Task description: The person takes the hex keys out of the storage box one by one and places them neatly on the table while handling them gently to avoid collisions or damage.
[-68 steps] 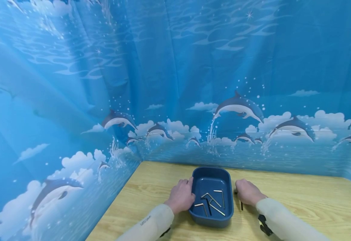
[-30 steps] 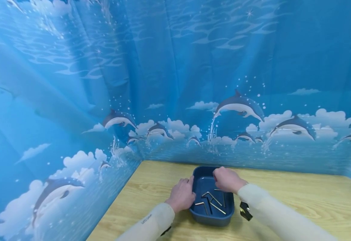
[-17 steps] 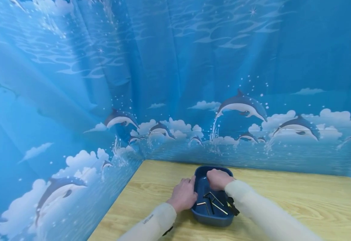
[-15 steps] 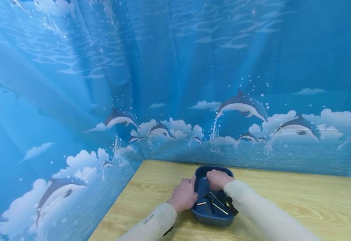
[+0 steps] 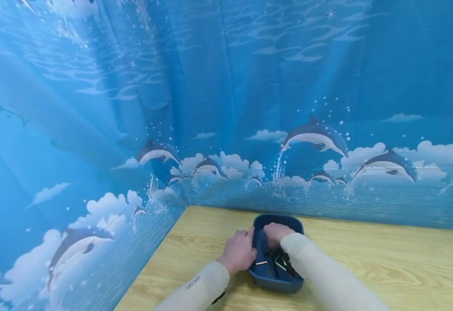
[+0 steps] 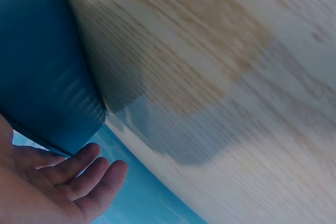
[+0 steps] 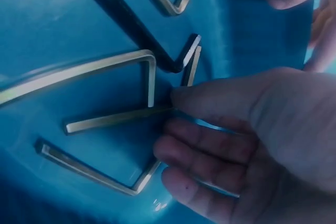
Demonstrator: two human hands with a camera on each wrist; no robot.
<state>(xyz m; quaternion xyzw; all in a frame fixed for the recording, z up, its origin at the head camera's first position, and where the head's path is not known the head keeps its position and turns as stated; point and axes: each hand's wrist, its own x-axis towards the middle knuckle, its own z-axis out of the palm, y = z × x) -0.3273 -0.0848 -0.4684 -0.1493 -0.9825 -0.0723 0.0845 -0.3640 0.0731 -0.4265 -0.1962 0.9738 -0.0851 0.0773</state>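
Note:
A deep blue rectangular bin (image 5: 277, 286) sits on the wooden table. At its left side my left hand (image 5: 239, 251) holds the wall, with a digit over the rim; in the left wrist view its other fingers (image 6: 107, 184) show outside the bin. My right hand (image 5: 277, 235) reaches down inside. In the right wrist view its thumb and fingertips close at the bend of a gold hex key (image 7: 105, 121). Around it lie a black hex key (image 7: 123, 17) and several gold ones, including a long hex key (image 7: 79, 69) and a lower hex key (image 7: 89, 173).
Pale wood-grain table (image 5: 366, 250) surrounds the bin. Behind and to the left hangs a blue curtain (image 5: 226, 108) printed with dolphins, meeting the table's back and left edges.
My right hand, earlier beside the bin on the right with a thin black rod at it, has moved left into the bin and then down among the hex keys. My left hand stays at the wall.

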